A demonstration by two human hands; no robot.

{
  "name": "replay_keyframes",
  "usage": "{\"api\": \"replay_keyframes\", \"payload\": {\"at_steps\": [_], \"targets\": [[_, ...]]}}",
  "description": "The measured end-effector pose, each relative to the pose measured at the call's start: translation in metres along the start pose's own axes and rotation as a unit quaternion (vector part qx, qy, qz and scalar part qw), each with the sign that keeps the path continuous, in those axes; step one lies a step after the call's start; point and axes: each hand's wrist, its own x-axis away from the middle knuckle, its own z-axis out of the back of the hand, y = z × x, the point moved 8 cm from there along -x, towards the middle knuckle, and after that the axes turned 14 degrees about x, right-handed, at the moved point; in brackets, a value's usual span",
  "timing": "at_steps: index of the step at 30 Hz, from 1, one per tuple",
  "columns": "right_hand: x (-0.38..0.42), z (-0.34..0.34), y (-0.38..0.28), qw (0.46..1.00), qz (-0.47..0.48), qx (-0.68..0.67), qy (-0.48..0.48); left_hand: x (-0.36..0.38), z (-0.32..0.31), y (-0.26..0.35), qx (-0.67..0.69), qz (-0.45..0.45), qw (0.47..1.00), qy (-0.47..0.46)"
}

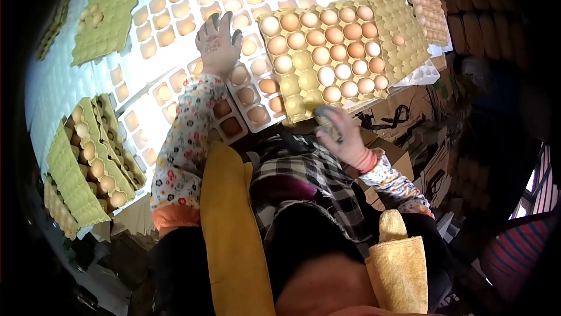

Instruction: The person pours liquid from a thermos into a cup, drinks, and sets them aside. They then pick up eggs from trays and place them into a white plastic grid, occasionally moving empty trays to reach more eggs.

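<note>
My left hand, in a glove with dark grey fingertips, reaches over white plastic trays of brown eggs. Its fingers are spread, with the tips right at an egg and nothing visibly gripped. My right hand, gloved the same way, is blurred close to the front edge of a yellowish pulp egg tray; I cannot tell whether its fingers hold anything. Brown and paler eggs fill most of that tray, while several cups at its left front have none. White trays with eggs lie beside it.
At the left, folded pulp trays hold eggs. A pulp tray with a few eggs lies at the back left, and another loaded one at the far right. Flattened cardboard is piled below the table's right edge.
</note>
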Motion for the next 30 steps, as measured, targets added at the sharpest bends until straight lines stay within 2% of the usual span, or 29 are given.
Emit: {"api": "replay_keyframes", "payload": {"at_steps": [1, 2, 4, 5, 6, 7, 8, 9, 10, 12, 13, 14, 16, 17, 18, 19, 20, 21, 23, 24, 25, 26, 27, 30], "targets": [[0.005, 0.019, 0.035, 0.989, -0.139, -0.056, 0.014, 0.009, 0.008, 0.028, 0.083, -0.032, 0.996, -0.004], [0.01, 0.034, 0.064, 0.955, -0.272, -0.111, 0.023, 0.02, 0.015, 0.055, 0.164, -0.061, 0.985, -0.007], [-0.008, 0.05, 0.081, 0.975, -0.22, -0.003, 0.037, 0.05, -0.002, 0.096, 0.292, -0.086, 0.945, -0.124], [-0.026, 0.048, 0.075, 0.991, -0.12, 0.047, 0.023, 0.062, -0.001, 0.107, 0.281, -0.09, 0.95, -0.1], [-0.045, 0.044, 0.066, 0.995, -0.018, 0.097, 0.015, 0.067, -0.008, 0.101, 0.273, -0.058, 0.958, -0.071], [-0.064, 0.037, 0.058, 0.989, 0.051, 0.136, -0.016, 0.071, -0.012, 0.089, 0.315, 0.092, 0.943, -0.059], [-0.08, 0.022, 0.06, 0.97, 0.11, 0.193, -0.093, 0.08, -0.016, 0.077, 0.35, 0.239, 0.905, -0.041], [-0.094, 0.01, 0.065, 0.953, 0.121, 0.227, -0.16, 0.085, -0.031, 0.065, 0.35, 0.259, 0.896, -0.089], [-0.105, 0.0, 0.069, 0.929, 0.13, 0.261, -0.227, 0.08, -0.025, 0.084, 0.32, 0.188, 0.922, -0.113], [-0.126, -0.01, 0.07, 0.882, 0.163, 0.252, -0.365, 0.069, -0.023, 0.121, 0.152, -0.002, 0.975, -0.161], [-0.128, -0.013, 0.07, 0.864, 0.184, 0.256, -0.392, 0.069, -0.035, 0.115, 0.063, -0.003, 0.978, -0.198], [-0.129, -0.009, 0.065, 0.869, 0.226, 0.27, -0.348, 0.064, -0.039, 0.116, 0.031, -0.002, 0.978, -0.205], [-0.115, -0.009, 0.063, 0.867, 0.305, 0.297, -0.259, 0.06, -0.028, 0.116, 0.08, 0.004, 0.987, -0.136], [-0.108, -0.007, 0.064, 0.874, 0.348, 0.279, -0.194, 0.064, -0.018, 0.112, 0.161, 0.089, 0.979, -0.091], [-0.107, 0.0, 0.062, 0.877, 0.369, 0.268, -0.152, 0.069, -0.003, 0.114, 0.24, 0.17, 0.955, -0.044], [-0.11, 0.001, 0.063, 0.879, 0.381, 0.253, -0.135, 0.081, -0.012, 0.101, 0.488, 0.3, 0.82, 0.0], [-0.11, 0.002, 0.063, 0.882, 0.39, 0.236, -0.12, 0.1, -0.023, 0.1, 0.694, 0.411, 0.585, 0.081], [-0.111, -0.001, 0.068, 0.886, 0.383, 0.223, -0.141, 0.104, -0.029, 0.092, 0.678, 0.327, 0.653, 0.088], [-0.118, -0.006, 0.076, 0.89, 0.368, 0.204, -0.175, 0.118, -0.061, 0.087, 0.703, 0.42, 0.574, -0.008], [-0.128, 0.003, 0.08, 0.92, 0.318, 0.168, -0.154, 0.107, -0.065, 0.101, 0.559, 0.375, 0.731, -0.108], [-0.132, 0.014, 0.086, 0.946, 0.265, 0.131, -0.135, 0.092, -0.062, 0.126, 0.44, 0.298, 0.833, -0.154], [-0.133, 0.028, 0.093, 0.966, 0.208, 0.096, -0.119, 0.082, -0.063, 0.153, 0.309, 0.212, 0.906, -0.195], [-0.132, 0.044, 0.096, 0.979, 0.144, 0.07, -0.125, 0.078, -0.066, 0.166, 0.208, 0.122, 0.956, -0.168], [-0.109, 0.075, 0.125, 0.997, 0.035, -0.007, -0.07, 0.072, -0.089, 0.181, 0.071, 0.092, 0.958, -0.262]]}}
